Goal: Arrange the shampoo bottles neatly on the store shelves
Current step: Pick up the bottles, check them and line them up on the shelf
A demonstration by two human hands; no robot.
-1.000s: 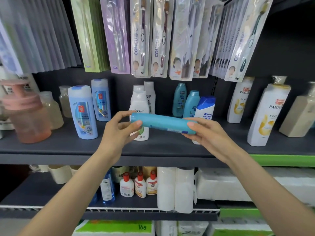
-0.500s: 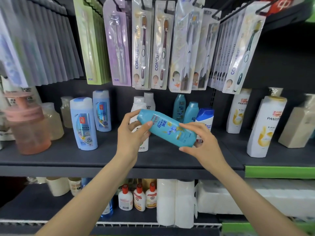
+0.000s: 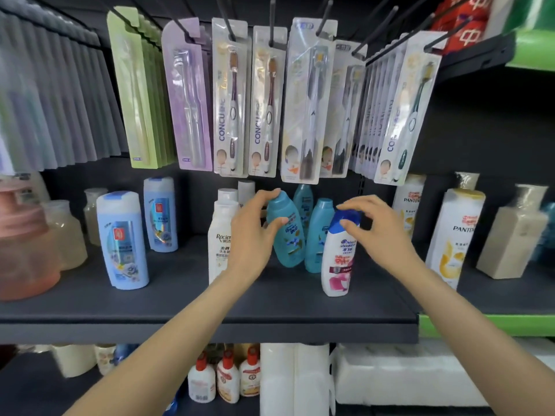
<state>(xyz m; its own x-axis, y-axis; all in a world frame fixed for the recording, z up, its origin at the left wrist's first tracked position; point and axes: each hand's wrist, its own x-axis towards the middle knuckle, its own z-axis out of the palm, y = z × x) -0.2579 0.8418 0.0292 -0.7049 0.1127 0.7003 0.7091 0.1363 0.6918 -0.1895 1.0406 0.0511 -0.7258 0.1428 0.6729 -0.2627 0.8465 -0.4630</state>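
A teal shampoo bottle [image 3: 285,238] stands nearly upright on the dark shelf [image 3: 210,310], leaning slightly left. My left hand [image 3: 252,235] grips its upper part, thumb across the front and fingers over the cap. Two more teal bottles [image 3: 316,235] stand just behind and to its right. My right hand [image 3: 378,226] hovers with fingers apart around the blue cap of a white shampoo bottle [image 3: 338,259]; I cannot tell whether it touches the cap. A white Racien bottle [image 3: 219,244] stands partly hidden behind my left wrist.
Two light blue bottles [image 3: 123,241] stand at the left, with a pink jar [image 3: 24,244] beyond them. Pantene bottles [image 3: 453,235] are at the right. Packaged toothbrushes [image 3: 264,100] hang low over the bottles. Small bottles and paper rolls [image 3: 294,379] fill the lower shelf.
The teal bottle went from lying across both hands to standing on the shelf among the other teal bottles. My right hand let go of it and moved over the white bottle.
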